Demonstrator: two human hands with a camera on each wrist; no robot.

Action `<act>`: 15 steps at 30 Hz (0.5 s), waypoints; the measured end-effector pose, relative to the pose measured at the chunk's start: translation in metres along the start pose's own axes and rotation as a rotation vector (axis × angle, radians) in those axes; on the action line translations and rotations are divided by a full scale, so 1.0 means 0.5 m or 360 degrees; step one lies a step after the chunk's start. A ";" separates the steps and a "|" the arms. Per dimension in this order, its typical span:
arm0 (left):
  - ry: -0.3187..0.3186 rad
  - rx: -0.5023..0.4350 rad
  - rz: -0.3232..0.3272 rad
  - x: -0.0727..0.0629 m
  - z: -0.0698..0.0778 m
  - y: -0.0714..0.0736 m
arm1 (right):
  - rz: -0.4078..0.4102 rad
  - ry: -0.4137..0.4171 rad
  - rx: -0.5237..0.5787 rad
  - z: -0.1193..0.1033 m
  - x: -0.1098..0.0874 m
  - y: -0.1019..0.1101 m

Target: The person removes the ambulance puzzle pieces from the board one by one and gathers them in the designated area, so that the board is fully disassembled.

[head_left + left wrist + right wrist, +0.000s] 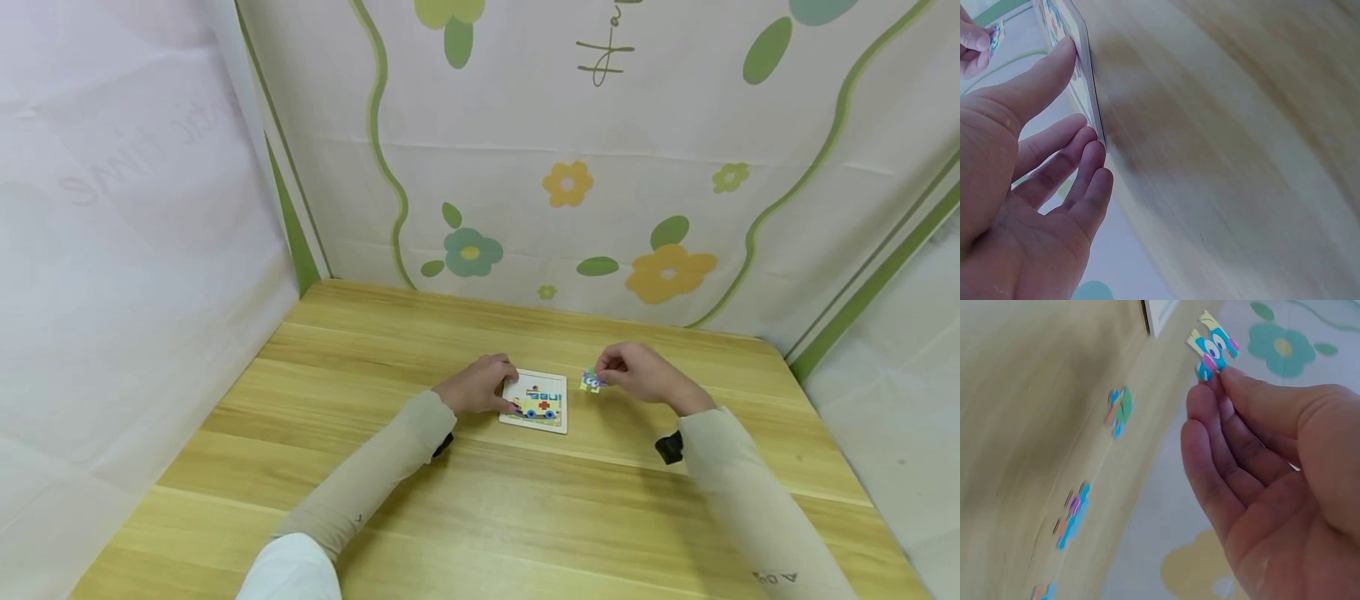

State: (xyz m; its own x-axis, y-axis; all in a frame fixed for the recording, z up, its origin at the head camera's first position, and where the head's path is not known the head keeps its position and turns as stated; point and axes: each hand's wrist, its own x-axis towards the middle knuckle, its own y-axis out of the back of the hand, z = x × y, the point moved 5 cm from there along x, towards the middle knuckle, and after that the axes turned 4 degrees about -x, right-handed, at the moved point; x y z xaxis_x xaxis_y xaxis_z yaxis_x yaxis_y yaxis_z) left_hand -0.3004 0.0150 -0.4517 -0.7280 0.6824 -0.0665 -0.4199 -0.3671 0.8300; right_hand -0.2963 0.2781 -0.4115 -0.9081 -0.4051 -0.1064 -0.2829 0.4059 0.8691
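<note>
A square puzzle frame [552, 377] with a white rim lies on the table, showing a yellow ambulance [543, 407] with a red cross and blue wheels. At its left side rests my left hand [482, 385]; the thumb [1054, 69] lies straight over the rim and the other fingertips touch the edge. To the right of the frame, my right hand [637, 372] pinches a jigsaw piece [1213, 347] between thumb and fingertips, raised above the table. That piece is blue and yellow with white cartoon eyes and pink spots.
Below the right hand, several loose jigsaw pieces [1074, 515] lie on the wooden table [480, 517], seen in the right wrist view. A white fabric wall with printed flowers [671, 273] rises behind the table, and more fabric [135, 292] stands along its left side.
</note>
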 end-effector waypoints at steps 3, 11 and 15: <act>-0.0003 0.0009 0.0001 -0.001 -0.001 0.001 | -0.0013 -0.0013 0.0032 0.015 -0.014 0.006; 0.0004 0.0055 -0.0010 0.004 -0.007 -0.003 | -0.0038 -0.0074 0.0103 0.053 -0.024 -0.021; -0.0010 0.0069 -0.0008 0.006 -0.009 -0.004 | -0.0010 -0.0093 0.0090 0.068 -0.021 -0.037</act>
State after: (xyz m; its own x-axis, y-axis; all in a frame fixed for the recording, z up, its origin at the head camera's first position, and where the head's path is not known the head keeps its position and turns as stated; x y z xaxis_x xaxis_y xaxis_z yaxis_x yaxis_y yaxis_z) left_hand -0.3042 0.0150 -0.4560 -0.7226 0.6880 -0.0674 -0.3995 -0.3359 0.8530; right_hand -0.2922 0.3027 -0.4429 -0.9224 -0.3595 -0.1411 -0.3039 0.4501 0.8397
